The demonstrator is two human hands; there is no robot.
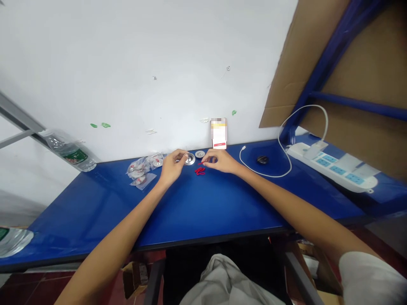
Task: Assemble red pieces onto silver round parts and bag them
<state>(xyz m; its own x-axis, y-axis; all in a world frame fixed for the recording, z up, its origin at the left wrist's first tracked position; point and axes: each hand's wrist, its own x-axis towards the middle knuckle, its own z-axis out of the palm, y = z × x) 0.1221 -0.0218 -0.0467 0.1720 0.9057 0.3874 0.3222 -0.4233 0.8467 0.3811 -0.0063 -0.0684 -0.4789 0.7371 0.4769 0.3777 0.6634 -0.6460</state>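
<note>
Both my arms reach far across a blue table [203, 207]. My left hand [171, 167] pinches the rim of a round silver metal disc [190, 159] lying on the table. My right hand [219, 161] is closed in a pinch on a small red piece, just right of the disc. A little heap of red pieces [200, 171] lies between my hands. A second silver disc [200, 154] rests behind it near the wall.
Clear bags holding more discs [143, 169] lie left of my left hand. A plastic water bottle [70, 151] leans at the far left. A white card [219, 133] stands against the wall. A white cable [280, 169], a small black object [262, 159] and a power strip [333, 167] sit to the right.
</note>
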